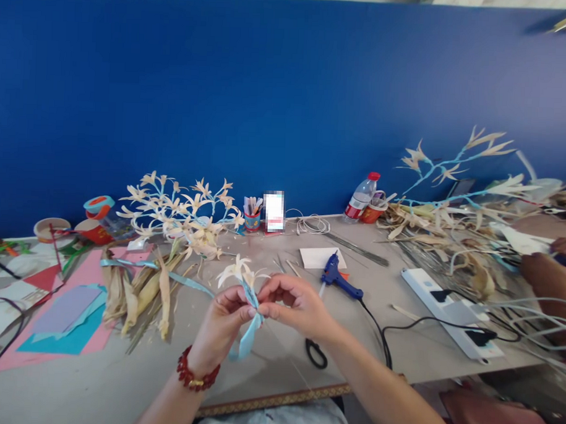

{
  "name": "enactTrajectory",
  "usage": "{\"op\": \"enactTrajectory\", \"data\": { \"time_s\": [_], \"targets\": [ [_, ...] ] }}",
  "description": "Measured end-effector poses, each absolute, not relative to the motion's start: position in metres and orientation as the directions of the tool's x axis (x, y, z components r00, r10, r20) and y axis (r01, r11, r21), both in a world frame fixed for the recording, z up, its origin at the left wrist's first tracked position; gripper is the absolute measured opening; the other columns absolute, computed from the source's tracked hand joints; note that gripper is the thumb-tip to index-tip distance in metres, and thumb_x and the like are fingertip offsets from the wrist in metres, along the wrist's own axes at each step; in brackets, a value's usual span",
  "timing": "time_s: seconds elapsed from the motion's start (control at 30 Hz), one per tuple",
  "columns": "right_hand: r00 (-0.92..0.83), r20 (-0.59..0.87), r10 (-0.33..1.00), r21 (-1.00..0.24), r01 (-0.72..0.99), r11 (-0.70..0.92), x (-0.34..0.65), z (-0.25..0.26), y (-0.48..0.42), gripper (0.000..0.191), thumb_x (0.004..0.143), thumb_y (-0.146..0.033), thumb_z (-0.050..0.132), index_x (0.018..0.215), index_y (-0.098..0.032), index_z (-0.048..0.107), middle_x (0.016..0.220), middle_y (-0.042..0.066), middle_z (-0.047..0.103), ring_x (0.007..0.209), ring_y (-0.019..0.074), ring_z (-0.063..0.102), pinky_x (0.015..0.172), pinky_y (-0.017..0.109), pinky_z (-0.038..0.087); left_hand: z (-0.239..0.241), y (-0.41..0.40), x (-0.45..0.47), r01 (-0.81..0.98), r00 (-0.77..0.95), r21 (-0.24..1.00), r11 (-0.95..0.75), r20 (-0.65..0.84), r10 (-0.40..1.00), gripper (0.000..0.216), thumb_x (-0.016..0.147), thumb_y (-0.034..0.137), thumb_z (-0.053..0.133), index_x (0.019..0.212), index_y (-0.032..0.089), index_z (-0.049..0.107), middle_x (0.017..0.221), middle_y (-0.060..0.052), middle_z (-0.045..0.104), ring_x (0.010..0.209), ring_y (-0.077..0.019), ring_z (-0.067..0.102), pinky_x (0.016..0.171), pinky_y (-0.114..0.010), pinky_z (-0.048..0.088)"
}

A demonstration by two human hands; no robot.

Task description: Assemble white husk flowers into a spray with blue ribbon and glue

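Two hands met over the desk, and what a tight pinch it was! The left hand gripped the stem of a pale flower between thumb and fingers; the right hand squeezed in from the other side, thumb and fingertips closed on the blue ribbon around that stem. Up stood the flower between them, petals above the knuckles, while a loop of ribbon dangled below.

And what a crowd around them! Off to the left lay dried husks, a blue strip stretching across them towards the left hand, with pink paper beside. Behind spread a spray of flowers. Just past the right hand, a glue gun lay partly over a white card, and black scissors poked out by the right forearm! Cords snaked to a power strip, and at the far right came a co-worker's hand, its grip impossible to tell
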State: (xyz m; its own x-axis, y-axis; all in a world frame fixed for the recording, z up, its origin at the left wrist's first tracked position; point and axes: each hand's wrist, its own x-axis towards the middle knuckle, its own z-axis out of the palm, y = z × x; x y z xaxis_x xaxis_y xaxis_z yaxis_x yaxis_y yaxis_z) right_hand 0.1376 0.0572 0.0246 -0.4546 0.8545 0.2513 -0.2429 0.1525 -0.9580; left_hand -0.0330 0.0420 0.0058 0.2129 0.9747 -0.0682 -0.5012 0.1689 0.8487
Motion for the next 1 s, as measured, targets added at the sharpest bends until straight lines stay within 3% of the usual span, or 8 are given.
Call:
{"op": "enactTrajectory", "data": {
  "time_s": [0.13,0.43,0.67,1.0],
  "targets": [
    [-0.441,0.27,0.856,-0.951,-0.263,0.165,0.138,0.023,0.058,0.015,0.078,-0.025,0.075,0.088,-0.018,0.065,0.078,0.0,0.064,0.069,0.0115,0.063,0.064,0.022,0.05,0.007,0.042,-0.033,-0.485,0.234,0.853,0.192,-0.085,0.969,0.026,0.056,0.026,0.088,0.07,0.015,0.069,0.064,0.001,0.068,0.055,-0.0092,0.059,0.054,-0.019,0.049],
    [-0.396,0.434,0.809,-0.9,-0.233,0.369,0.141,0.024,0.059,0.011,0.08,-0.021,0.072,0.091,-0.02,0.07,0.084,0.003,0.062,0.072,0.0132,0.062,0.062,0.023,0.052,0.005,0.045,-0.027,-0.53,0.239,0.823,0.206,-0.089,0.967,0.021,0.059,0.023,0.087,0.066,0.014,0.069,0.063,0.001,0.068,0.054,-0.0087,0.058,0.056,-0.02,0.049],
    [-0.404,0.496,0.769,-0.862,-0.122,0.492,0.146,0.027,0.06,0.011,0.08,-0.02,0.073,0.09,-0.02,0.07,0.083,0.003,0.064,0.075,0.0144,0.062,0.067,0.026,0.051,0.006,0.04,-0.028,-0.477,0.218,0.859,0.185,-0.088,0.972,0.018,0.061,0.022,0.085,0.073,0.017,0.072,0.068,0.0,0.071,0.061,-0.0111,0.063,0.058,-0.02,0.051],
    [-0.338,0.469,0.816,-0.88,-0.097,0.465,0.147,0.025,0.054,0.008,0.081,-0.025,0.07,0.086,-0.019,0.069,0.079,0.004,0.066,0.07,0.0156,0.063,0.065,0.028,0.053,0.018,0.036,-0.027,-0.452,0.242,0.868,0.204,-0.101,0.965,0.015,0.067,0.021,0.082,0.073,0.015,0.07,0.069,-0.001,0.071,0.06,-0.0103,0.062,0.059,-0.019,0.05]
  ]
}}
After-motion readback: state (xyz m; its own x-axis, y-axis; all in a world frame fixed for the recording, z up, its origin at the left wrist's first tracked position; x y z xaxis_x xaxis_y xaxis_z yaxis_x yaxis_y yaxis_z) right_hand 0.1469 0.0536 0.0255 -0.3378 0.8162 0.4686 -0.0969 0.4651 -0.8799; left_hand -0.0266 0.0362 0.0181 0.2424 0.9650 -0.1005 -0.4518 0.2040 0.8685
